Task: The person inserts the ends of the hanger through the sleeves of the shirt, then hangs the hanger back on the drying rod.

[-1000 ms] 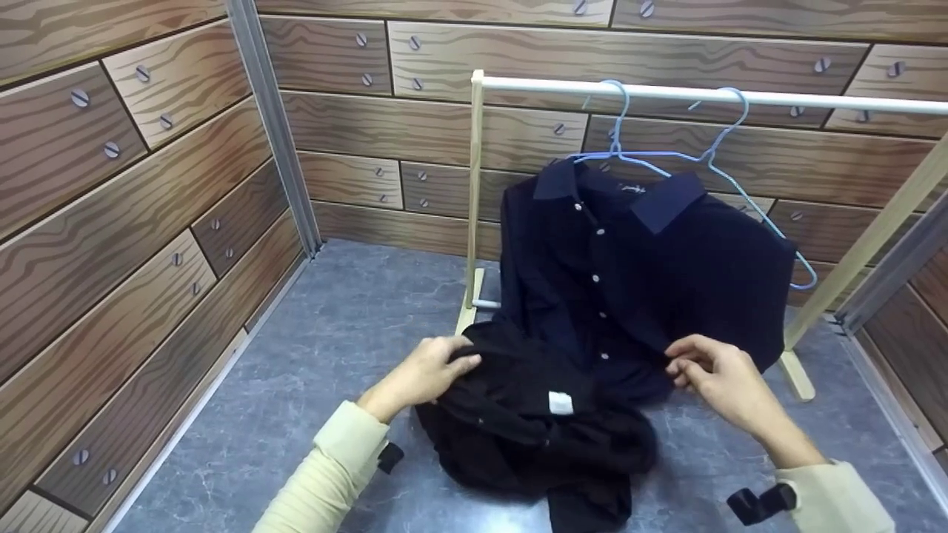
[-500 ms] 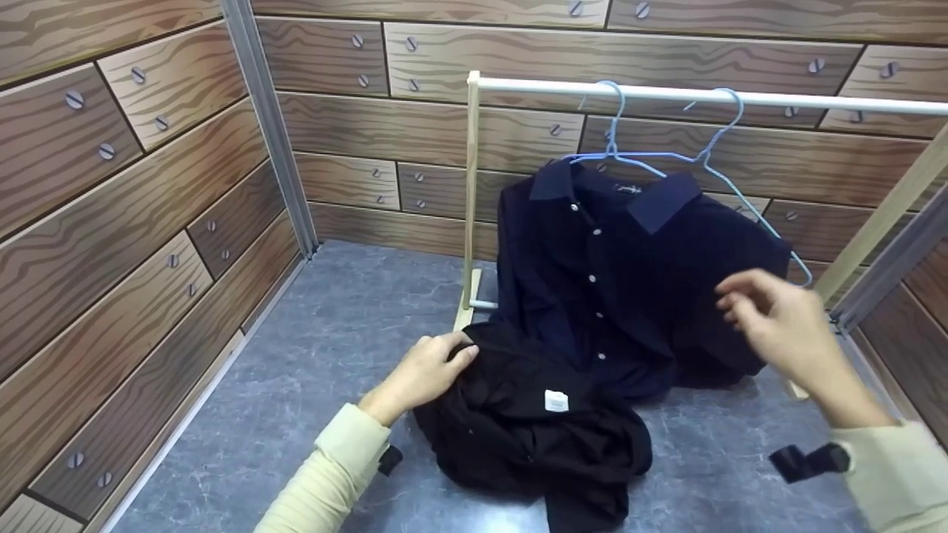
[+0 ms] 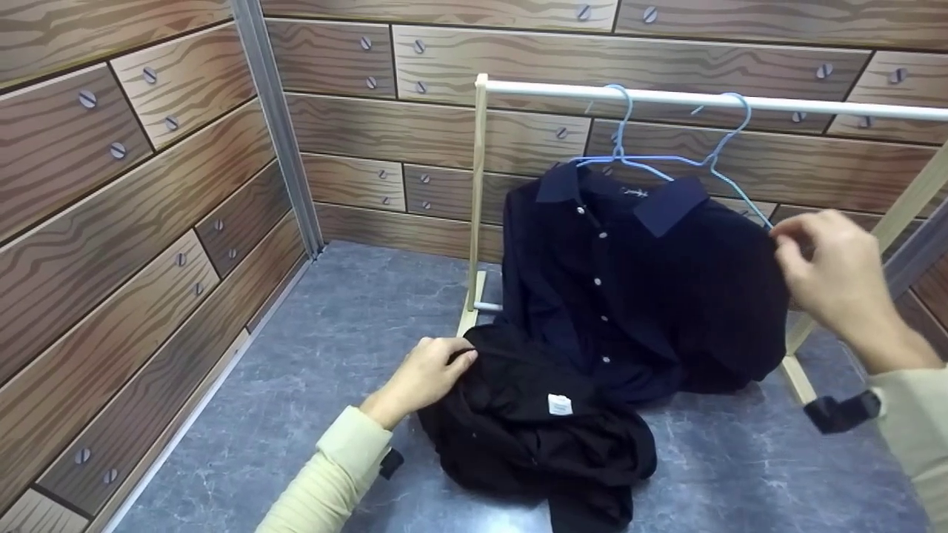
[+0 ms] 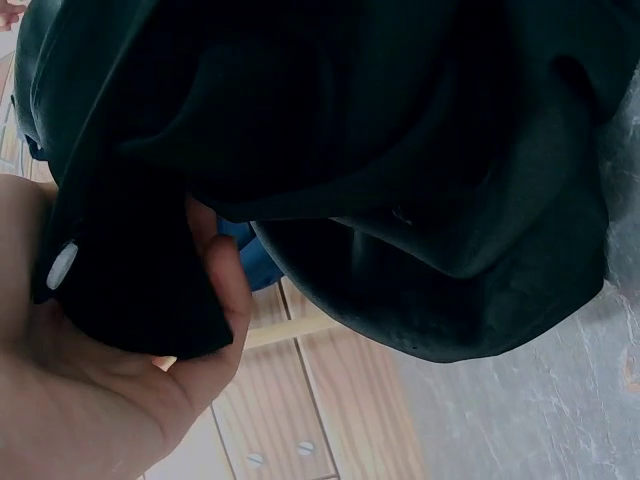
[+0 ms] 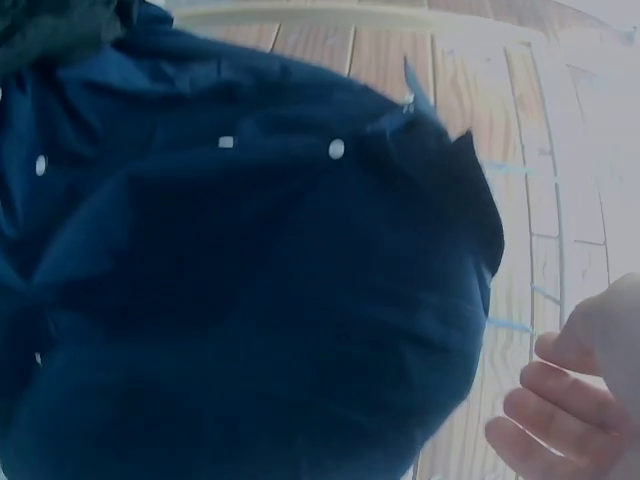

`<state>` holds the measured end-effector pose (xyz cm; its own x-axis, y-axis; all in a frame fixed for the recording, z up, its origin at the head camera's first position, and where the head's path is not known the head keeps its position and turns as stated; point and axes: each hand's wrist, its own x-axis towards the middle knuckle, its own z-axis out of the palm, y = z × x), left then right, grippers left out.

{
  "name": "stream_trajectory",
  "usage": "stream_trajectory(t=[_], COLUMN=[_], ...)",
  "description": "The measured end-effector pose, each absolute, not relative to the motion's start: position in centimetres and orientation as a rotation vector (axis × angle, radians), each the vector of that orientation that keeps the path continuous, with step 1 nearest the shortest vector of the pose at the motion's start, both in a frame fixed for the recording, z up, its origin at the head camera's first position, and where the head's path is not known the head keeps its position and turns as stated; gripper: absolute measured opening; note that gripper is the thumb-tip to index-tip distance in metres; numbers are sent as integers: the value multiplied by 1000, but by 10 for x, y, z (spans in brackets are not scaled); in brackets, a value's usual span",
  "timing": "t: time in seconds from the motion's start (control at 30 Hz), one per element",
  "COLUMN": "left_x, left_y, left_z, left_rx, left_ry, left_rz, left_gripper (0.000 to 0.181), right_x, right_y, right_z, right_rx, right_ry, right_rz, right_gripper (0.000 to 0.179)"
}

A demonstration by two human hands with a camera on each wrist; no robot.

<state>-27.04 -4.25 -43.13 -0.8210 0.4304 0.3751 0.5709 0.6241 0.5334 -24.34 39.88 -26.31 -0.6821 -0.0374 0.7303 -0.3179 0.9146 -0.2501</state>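
A dark navy button-up shirt [image 3: 711, 289] hangs from a blue hanger [image 3: 652, 164] on the rack. Beside its right shoulder is my right hand [image 3: 837, 270], fingers loosely bent. In the right wrist view that hand [image 5: 575, 400] appears apart from the cloth, with nothing seen between its fingers. Part of the second blue hanger [image 3: 729, 178] is hidden behind it. Low in front, a crumpled black shirt [image 3: 518, 451] with a white label [image 3: 560, 404] lies bunched. My left hand [image 3: 429, 370] pinches its upper left edge; a white button [image 4: 63, 265] shows near the thumb.
The clothes rack has a white bar [image 3: 548, 89], a wooden left post [image 3: 478, 192] and a slanted right post [image 3: 918, 185]. Wood-pattern walls [image 3: 348, 126] enclose the left and back. Grey marbled floor [image 3: 355, 296] lies left of the clothes.
My right hand has left the navy shirt's lower front and moved up and right to its shoulder near the hanger. The left hand stays on the black shirt.
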Motion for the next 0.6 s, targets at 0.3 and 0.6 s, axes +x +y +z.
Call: stream_trajectory(t=[0.3,0.6], left_x=[-270,-269], left_y=[-45,-44], left_z=[-432,-434], left_rx=[-851,-865], left_ry=[-2650,-2646], left_rz=[-971,-975], left_gripper=[22,20], right_x=[-270,-301], right_y=[411,408], right_z=[-244,-227], right_rx=[126,26], right_ry=[-2424,-2584], right_rz=[427,355], right_gripper=[25,32])
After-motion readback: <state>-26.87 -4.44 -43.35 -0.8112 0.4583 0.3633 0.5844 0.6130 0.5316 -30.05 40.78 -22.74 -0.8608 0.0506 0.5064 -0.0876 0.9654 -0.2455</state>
